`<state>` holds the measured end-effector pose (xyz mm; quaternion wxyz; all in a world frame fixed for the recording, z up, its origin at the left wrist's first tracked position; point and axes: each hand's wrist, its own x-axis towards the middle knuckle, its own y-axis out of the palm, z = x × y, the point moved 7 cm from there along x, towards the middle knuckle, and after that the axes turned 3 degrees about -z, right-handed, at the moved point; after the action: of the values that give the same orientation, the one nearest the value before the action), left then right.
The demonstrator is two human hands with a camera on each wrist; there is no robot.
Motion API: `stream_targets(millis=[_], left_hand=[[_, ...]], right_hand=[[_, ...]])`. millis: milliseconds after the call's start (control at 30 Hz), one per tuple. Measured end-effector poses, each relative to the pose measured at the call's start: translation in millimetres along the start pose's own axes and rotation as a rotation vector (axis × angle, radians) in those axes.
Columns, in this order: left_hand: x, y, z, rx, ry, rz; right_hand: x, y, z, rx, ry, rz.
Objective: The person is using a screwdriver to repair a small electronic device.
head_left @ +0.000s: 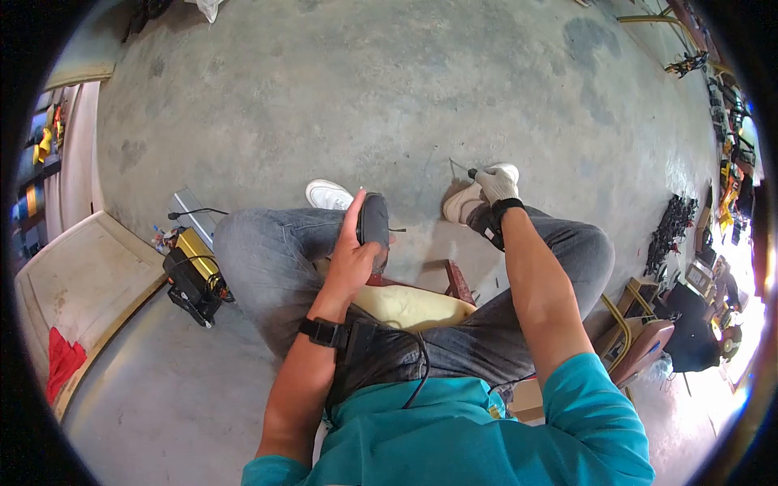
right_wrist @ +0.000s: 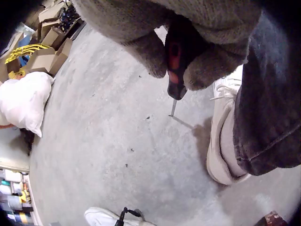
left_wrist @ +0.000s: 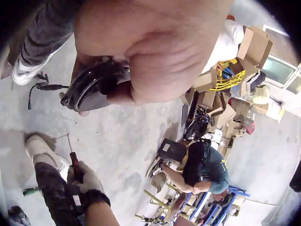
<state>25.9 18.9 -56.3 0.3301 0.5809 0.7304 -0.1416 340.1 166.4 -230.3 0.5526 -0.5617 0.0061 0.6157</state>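
Note:
A round, glossy black part [left_wrist: 91,89] is gripped in my bare left hand [head_left: 350,263], held over the left knee with the thumb on one side and fingers on the other. From it hangs a short black cable [left_wrist: 49,87] with a connector. My right hand [head_left: 496,188], in a knitted glove, holds a screwdriver [right_wrist: 175,56] by its red-and-black handle beside the right shoe [right_wrist: 221,146]. The thin metal shaft [right_wrist: 174,107] points down towards the concrete floor, away from the black part. The palm hides some of the part in the left wrist view.
At the left, a black-and-gold device [head_left: 194,263] stands near a pale board [head_left: 89,279] bearing a red cloth [head_left: 63,364]. Another person [left_wrist: 207,167] bends beside blue frames. Cardboard boxes [left_wrist: 256,47] and a white sack [right_wrist: 26,101] lie farther off.

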Motion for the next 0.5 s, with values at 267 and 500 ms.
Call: stream_targets(millis=[267, 500], left_hand=[[2.6, 1.3, 8.1, 0.117, -0.019, 0.066], [-0.7, -0.6, 2.3, 0.023, -0.028, -0.005]], right_hand=[[-33.4, -21.4, 30.4, 0.100, -0.018, 0.024], [-94.9, -52.8, 69.1, 0.492, -0.106, 0.186]])
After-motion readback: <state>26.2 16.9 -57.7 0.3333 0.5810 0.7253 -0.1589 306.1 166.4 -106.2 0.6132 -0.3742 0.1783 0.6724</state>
